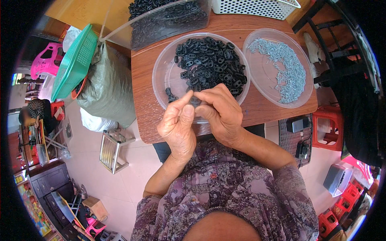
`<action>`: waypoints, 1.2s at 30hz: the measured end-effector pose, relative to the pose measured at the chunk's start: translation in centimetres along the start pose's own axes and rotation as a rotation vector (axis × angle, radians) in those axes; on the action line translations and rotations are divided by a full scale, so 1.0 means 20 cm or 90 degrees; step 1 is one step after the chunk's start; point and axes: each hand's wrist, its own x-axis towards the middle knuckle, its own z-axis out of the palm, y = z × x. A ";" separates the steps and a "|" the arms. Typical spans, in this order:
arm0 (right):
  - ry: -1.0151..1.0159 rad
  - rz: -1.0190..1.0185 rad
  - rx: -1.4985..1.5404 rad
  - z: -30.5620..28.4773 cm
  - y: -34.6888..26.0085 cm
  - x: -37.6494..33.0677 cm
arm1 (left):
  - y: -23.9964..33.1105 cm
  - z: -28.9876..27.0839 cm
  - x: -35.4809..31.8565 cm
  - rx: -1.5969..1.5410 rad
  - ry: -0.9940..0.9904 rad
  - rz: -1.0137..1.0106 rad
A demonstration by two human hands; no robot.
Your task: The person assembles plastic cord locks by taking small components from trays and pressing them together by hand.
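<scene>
Both my hands meet over the near rim of a round clear plastic tub (pixel 161 86). My left hand (pixel 177 122) pinches one side of a small black plastic piece (pixel 195 101), and my right hand (pixel 220 110) pinches its other side. The fingers cover much of that piece. Inside the tub lies a heap of black oval plastic pieces with two holes (pixel 213 60), and a few lie apart at its left. To the right, a round clear lid (pixel 261 76) carries a curved spread of small silvery-blue screws (pixel 291 72).
The brown wooden table (pixel 142 92) holds a clear bin (pixel 161 32) of black pieces and a white perforated basket (pixel 257 9) at the back. A stuffed sack (pixel 108 86) with a green basket (pixel 74 64) stands left. Red stools (pixel 327 128) stand right; a metal-framed stool (pixel 112 150) stands left.
</scene>
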 end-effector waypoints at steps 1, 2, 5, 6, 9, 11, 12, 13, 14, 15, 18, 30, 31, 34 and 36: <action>-0.003 0.015 0.000 0.00 -0.01 0.00 | 0.00 0.00 0.00 -0.002 0.001 0.003; -0.006 0.030 -0.001 0.00 -0.02 0.00 | 0.00 0.00 0.00 -0.004 0.001 0.006; -0.025 0.036 0.000 -0.01 -0.03 0.00 | 0.01 0.00 0.00 -0.012 -0.005 0.019; -0.024 0.037 0.000 0.00 -0.03 0.00 | 0.01 0.00 0.00 -0.011 -0.005 0.019; 0.016 -0.002 0.005 0.02 -0.02 0.02 | 0.00 0.01 0.00 -0.003 0.016 0.046; 0.005 -0.040 -0.022 0.01 -0.01 0.04 | 0.00 0.02 0.01 -0.044 0.019 0.035; 0.005 -0.041 -0.021 0.02 -0.01 0.04 | -0.01 0.03 0.01 -0.044 0.019 0.035; 0.019 -0.049 -0.021 0.03 0.00 0.05 | -0.02 0.03 0.02 -0.034 0.034 0.041; 0.033 -0.055 -0.020 0.04 0.00 0.05 | -0.03 0.03 0.02 -0.023 0.050 0.045; 0.032 -0.055 -0.020 0.04 0.01 0.05 | -0.04 0.03 0.03 -0.023 0.051 0.045; 0.035 -0.060 -0.032 0.03 0.01 0.06 | -0.04 0.03 0.04 0.021 0.015 0.041; -0.027 0.194 0.008 -0.12 0.02 0.06 | 0.07 0.05 0.09 0.180 -0.132 -0.079; -0.024 0.249 0.026 -0.14 0.04 0.09 | 0.08 0.05 0.10 0.171 -0.138 -0.145; -0.075 0.286 -0.149 -0.26 0.13 0.36 | 0.07 -0.04 0.15 0.210 -0.079 -0.093; -0.015 0.084 -0.165 -0.39 0.34 0.58 | 0.11 -0.09 0.16 0.229 -0.043 -0.072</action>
